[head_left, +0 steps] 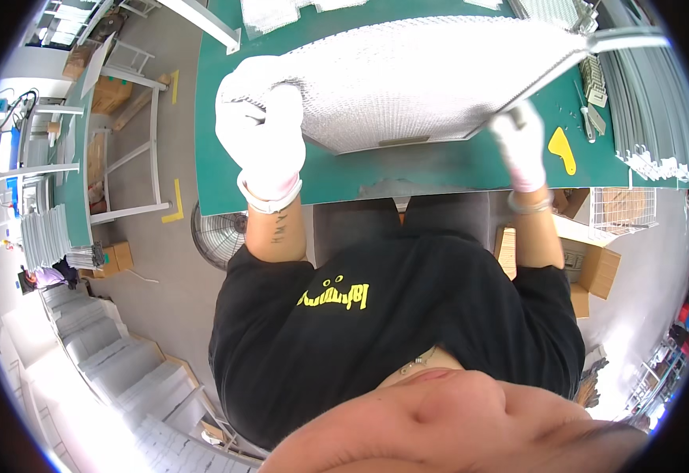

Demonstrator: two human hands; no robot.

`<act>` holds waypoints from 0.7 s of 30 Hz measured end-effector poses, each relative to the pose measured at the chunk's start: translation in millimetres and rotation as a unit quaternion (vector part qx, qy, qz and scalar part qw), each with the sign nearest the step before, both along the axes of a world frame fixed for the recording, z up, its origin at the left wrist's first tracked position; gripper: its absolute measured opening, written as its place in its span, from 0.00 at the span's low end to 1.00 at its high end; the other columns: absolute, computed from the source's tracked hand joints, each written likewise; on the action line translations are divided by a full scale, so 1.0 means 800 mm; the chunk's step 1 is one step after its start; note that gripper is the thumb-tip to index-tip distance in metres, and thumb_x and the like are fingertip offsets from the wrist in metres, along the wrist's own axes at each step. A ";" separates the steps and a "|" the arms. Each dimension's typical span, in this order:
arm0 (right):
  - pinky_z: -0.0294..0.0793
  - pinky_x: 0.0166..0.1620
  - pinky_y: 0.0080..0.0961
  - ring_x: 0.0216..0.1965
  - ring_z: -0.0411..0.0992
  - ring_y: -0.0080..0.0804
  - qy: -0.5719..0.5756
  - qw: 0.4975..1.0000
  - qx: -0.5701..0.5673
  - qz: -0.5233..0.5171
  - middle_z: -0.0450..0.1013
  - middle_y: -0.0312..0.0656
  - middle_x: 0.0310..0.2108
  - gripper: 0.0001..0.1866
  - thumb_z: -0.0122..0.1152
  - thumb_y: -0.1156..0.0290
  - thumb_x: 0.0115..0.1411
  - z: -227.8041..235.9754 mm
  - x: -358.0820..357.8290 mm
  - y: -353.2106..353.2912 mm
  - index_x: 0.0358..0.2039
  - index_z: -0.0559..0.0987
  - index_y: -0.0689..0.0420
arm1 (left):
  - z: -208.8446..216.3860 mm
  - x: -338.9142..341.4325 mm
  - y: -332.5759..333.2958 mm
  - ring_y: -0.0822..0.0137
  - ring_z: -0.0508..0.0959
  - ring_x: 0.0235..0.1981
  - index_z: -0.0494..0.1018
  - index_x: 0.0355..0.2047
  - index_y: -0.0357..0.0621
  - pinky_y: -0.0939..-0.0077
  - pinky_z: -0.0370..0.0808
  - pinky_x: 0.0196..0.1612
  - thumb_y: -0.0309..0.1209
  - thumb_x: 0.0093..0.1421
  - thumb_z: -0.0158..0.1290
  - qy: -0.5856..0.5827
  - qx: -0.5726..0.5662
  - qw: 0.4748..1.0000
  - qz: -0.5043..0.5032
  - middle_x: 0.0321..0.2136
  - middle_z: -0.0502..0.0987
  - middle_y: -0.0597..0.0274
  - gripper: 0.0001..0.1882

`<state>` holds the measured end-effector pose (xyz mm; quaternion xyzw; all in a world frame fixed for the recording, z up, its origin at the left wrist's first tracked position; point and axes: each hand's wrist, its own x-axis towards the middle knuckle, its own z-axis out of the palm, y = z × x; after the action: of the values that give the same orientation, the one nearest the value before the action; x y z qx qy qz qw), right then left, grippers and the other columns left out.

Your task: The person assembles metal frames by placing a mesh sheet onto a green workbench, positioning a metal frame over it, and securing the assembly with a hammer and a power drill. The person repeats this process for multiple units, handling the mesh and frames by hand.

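A large silvery mesh panel (407, 79) with a thin metal edge stands tilted above the green table. My left hand (261, 126), in a white glove, is closed round the panel's left end, with the thumb on the near face. My right hand (520, 146), also gloved in white, is at the panel's lower right edge. Motion smears its fingers, so whether they grip the edge cannot be told. To the right of that hand, a yellow flat tool (563, 150) lies on the table, with a grey-handled tool (593, 122) just beyond it.
The green table (336, 173) bears a stack of grey strips (648, 102) at its right side. White mesh pieces (269, 14) lie at the far edge. A white metal post (206, 24) rises at the far left. Below are a floor fan (218, 236) and an open cardboard box (597, 272).
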<state>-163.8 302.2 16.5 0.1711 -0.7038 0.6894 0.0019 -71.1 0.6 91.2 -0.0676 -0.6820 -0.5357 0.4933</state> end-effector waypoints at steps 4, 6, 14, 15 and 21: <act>0.74 0.35 0.19 0.30 0.74 0.23 0.270 0.956 0.080 -0.085 0.78 0.42 0.31 0.06 0.53 0.77 0.62 0.107 -0.017 0.014 0.37 0.77 0.64 | 0.005 0.004 0.000 0.67 0.79 0.32 0.77 0.34 0.33 0.78 0.74 0.36 0.21 0.57 0.53 0.039 0.010 0.995 -0.086 0.34 0.80 0.56 0.06; 0.77 0.37 0.24 0.34 0.78 0.30 0.295 0.955 -0.003 -0.014 0.80 0.48 0.34 0.06 0.56 0.75 0.63 0.114 -0.011 0.005 0.35 0.78 0.64 | 0.004 0.009 0.001 0.61 0.80 0.32 0.77 0.33 0.32 0.71 0.77 0.35 0.21 0.57 0.50 0.088 0.022 0.984 -0.155 0.32 0.80 0.53 0.07; 0.73 0.25 0.28 0.22 0.75 0.37 0.432 0.831 -0.181 0.299 0.73 0.44 0.21 0.20 0.59 0.61 0.66 0.099 0.020 0.029 0.20 0.72 0.61 | -0.029 0.055 -0.006 0.54 0.81 0.34 0.79 0.34 0.41 0.53 0.76 0.46 0.34 0.61 0.50 0.017 -0.170 0.838 -0.518 0.32 0.81 0.53 0.11; 0.70 0.21 0.25 0.20 0.73 0.33 0.435 0.807 -0.157 0.367 0.72 0.44 0.20 0.21 0.60 0.62 0.63 0.099 0.019 0.031 0.16 0.68 0.58 | -0.039 0.057 -0.004 0.52 0.81 0.37 0.79 0.34 0.41 0.53 0.76 0.48 0.35 0.61 0.51 -0.045 -0.194 0.818 -0.539 0.36 0.81 0.52 0.12; 0.61 0.14 0.20 0.15 0.69 0.28 0.374 0.842 -0.081 0.380 0.67 0.42 0.16 0.13 0.47 0.61 0.26 0.111 0.071 0.039 0.08 0.56 0.53 | -0.106 0.036 -0.023 0.47 0.74 0.53 0.73 0.49 0.42 0.54 0.71 0.57 0.34 0.55 0.59 -0.284 -0.402 0.787 -0.372 0.51 0.74 0.50 0.21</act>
<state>-107.3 333.1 105.1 0.6693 -0.4714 0.5741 0.0162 -41.9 -18.2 6.7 -0.3531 -0.8672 -0.3498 -0.0323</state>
